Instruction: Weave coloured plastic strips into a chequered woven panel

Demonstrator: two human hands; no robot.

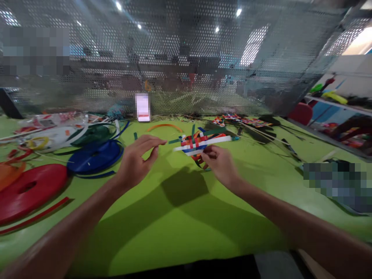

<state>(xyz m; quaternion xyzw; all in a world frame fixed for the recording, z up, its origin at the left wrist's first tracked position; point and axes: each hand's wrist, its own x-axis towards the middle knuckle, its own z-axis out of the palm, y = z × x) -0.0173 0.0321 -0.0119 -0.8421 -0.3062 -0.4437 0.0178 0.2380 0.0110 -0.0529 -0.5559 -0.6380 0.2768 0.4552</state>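
Note:
A small woven piece of plastic strips [194, 142] in red, white, blue, green and orange is held just above the green table. My right hand [219, 162] pinches its lower right edge between thumb and fingers. One long white strip [216, 142] runs across the weave and sticks out on both sides. To the left of the piece is my left hand [139, 157], its fingers stretched forward and the thumb apart, with nothing visible between them. A green strip end [174, 141] points from the weave toward those fingertips. Loose curled strips hang below the weave.
At left on the table [162, 240] lie rolls of flat strip: blue [95, 157], red [35, 190], orange [10, 174] and green [94, 133]. A lit phone [143, 107] leans against the perforated metal panel [180, 58]. An orange strip [164, 126] and several woven pieces [252, 122] lie farther back.

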